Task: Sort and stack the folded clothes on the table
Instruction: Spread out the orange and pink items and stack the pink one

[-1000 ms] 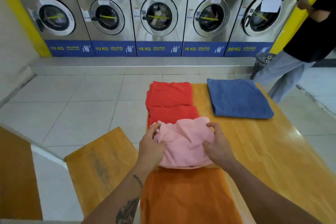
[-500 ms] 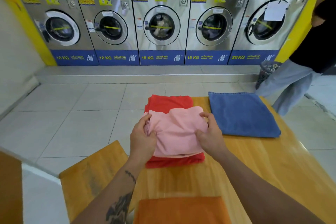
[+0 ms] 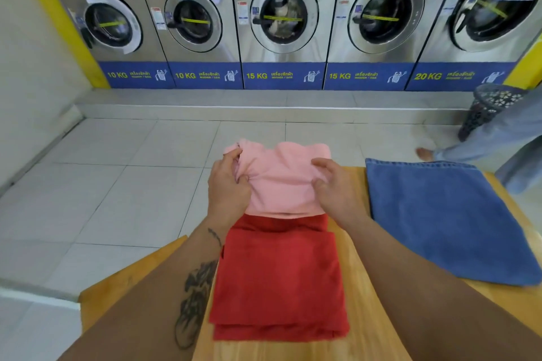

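Tabletop edges: the wooden tabletop (image 3: 363, 258) ends at its far edge just behind your hands, at 12 o'clock; its left edge runs down beside the red stack, with tiled floor (image 3: 117, 184) beyond at 9 o'clock.
Open room: bare wood lies between the red stack and the blue denim piece (image 3: 440, 220) at 2 o'clock, and in a strip at 6 o'clock.
Pink garment: the folded pink garment (image 3: 281, 182) sits at 12 o'clock on the far end of the red folded stack (image 3: 278, 278), its far edge overhanging the tabletop edge.
Left hand: your left hand (image 3: 227, 184) pinches a bunch of the pink cloth at its left side.
Right hand: your right hand (image 3: 334, 184) curls on the pink garment's right side, fingers bent and pressing the cloth.
Change from earlier: the pink garment has travelled away from you, from near the orange piece to the far end of the red stack; the orange piece has left the view, and more of the red stack now shows at 6 o'clock.
Bystander: a second person's leg (image 3: 498, 141) and a dark basket (image 3: 489, 108) stand at 2 o'clock.
Readable writing: the washing machines (image 3: 281, 14) carry blue panels reading "10 KG", "10 KG", "15 KG", "15 KG", "20 KG"; the smaller script is too small to read.
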Motion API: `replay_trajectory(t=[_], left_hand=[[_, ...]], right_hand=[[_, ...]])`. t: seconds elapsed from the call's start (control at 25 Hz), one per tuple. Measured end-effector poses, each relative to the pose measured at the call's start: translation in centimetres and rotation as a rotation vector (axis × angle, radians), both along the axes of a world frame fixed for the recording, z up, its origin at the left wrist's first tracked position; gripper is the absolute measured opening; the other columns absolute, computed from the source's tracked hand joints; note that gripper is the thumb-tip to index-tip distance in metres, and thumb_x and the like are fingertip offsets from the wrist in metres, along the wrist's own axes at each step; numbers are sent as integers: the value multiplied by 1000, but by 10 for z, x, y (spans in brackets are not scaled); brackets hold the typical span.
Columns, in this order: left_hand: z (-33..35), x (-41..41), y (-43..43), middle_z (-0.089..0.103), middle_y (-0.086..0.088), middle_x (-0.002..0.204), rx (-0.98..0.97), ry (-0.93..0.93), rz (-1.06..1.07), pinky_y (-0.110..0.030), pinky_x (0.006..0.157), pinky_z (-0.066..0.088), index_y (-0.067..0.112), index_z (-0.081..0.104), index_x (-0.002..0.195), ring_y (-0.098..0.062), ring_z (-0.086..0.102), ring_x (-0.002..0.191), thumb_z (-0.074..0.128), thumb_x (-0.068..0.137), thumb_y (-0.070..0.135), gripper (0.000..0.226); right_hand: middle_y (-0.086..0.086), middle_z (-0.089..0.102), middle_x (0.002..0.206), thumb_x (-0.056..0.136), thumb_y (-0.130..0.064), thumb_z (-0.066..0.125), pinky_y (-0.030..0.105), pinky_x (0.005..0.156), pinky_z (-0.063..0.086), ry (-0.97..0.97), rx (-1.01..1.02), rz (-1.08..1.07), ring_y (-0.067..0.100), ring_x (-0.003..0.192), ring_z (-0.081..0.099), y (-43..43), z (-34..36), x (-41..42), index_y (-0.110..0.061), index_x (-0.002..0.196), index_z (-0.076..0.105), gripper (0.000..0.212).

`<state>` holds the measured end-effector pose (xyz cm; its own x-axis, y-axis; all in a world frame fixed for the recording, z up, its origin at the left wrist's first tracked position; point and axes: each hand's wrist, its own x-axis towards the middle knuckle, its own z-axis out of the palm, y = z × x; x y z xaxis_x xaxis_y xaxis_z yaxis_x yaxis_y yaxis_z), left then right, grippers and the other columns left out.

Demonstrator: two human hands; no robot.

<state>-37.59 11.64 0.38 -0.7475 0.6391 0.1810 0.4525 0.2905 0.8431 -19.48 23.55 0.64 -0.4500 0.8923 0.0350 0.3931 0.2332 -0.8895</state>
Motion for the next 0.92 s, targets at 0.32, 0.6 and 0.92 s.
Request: replay_trajectory(t=[0.32,0.6,0.92], left_hand=[[-50,-12,3,38,-17,138,-483,213,4,-45,98,42,17,50,133,-37,49,113,48,81,15,52],[-77,-11,19,16,-3,164,-531,544,-431,-46,122,7,33,23,153,-22,9,151,16,92,47,63],[-76,-20,29,16,-5,164,-602,458,-475,-48,121,11,34,23,153,-23,10,151,28,99,41,54]], right_hand=[[19,38,139,89,-29,41,51,101,35,-711,373,-56,39,125,37,-4,-48,-14,-28,132,52,45],[10,13,165,95,-49,24,54,118,17,-816,433,260,30,151,11,3,-66,-19,-35,156,7,66],[7,11,165,94,-51,25,62,116,14,-916,340,305,30,151,10,12,-55,-26,-36,155,8,66]])
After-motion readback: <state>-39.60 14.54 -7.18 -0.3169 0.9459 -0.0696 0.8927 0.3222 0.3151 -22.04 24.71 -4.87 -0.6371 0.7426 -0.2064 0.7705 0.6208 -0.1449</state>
